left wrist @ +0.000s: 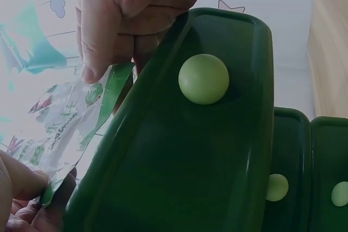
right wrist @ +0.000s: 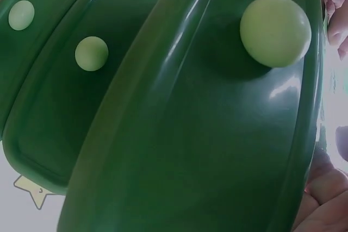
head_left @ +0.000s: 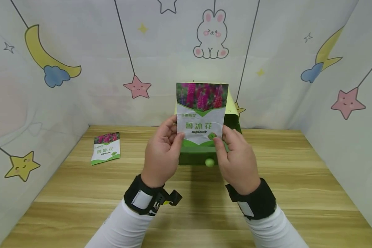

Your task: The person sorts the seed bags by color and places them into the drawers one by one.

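A lupin seed packet (head_left: 201,119) with pink flowers and Chinese lettering is held upright, its printed face toward me. My left hand (head_left: 161,153) pinches its left edge between thumb and fingers. On the opposite edge, my right hand (head_left: 239,162) grips it the same way. Just below and behind the packet, a green drawer (head_left: 192,159) with a light green knob (head_left: 209,163) stands pulled out. The packet hides most of the drawer's inside. In the left wrist view the packet (left wrist: 68,112) looks creased beside the drawer front (left wrist: 179,156).
A second packet of the same print (head_left: 105,148) lies on the wooden table (head_left: 136,213) at the left. Behind the held packet is a small cabinet with a pale yellow top (head_left: 231,103). Two more drawers (right wrist: 65,112) with round knobs sit pushed in.
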Motion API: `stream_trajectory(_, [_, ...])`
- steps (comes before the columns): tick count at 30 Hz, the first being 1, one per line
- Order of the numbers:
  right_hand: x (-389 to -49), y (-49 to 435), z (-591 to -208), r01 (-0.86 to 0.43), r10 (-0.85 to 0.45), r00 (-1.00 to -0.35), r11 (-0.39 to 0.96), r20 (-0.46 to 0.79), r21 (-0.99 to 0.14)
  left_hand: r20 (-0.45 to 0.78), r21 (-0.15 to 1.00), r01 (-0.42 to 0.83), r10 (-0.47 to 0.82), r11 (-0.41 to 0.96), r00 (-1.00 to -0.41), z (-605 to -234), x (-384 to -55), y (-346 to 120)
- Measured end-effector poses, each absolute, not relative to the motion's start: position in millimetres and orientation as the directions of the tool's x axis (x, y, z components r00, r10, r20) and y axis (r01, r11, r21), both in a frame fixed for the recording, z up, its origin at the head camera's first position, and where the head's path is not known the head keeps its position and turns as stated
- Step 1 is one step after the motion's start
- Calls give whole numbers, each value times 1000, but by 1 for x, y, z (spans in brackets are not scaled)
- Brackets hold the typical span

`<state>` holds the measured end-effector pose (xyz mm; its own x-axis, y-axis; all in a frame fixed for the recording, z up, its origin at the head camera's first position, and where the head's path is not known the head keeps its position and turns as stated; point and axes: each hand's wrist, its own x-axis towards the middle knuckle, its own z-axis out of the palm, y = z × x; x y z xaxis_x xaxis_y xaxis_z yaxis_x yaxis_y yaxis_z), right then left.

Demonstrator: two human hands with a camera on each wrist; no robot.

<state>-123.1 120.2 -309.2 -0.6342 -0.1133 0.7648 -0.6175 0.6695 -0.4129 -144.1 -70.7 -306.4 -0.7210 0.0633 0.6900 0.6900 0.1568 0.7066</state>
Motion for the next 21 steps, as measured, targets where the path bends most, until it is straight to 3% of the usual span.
stream_trajectory(10, [-123, 118, -310, -567, -42, -662, 681, 749, -463, 688, 685, 693, 111, 226, -717, -306, -143, -70])
stream_trajectory(21, [-121, 123, -308, -565, 44, -677, 609, 735, -557, 709, 619, 726, 186, 299, -681, -308, -145, -78])
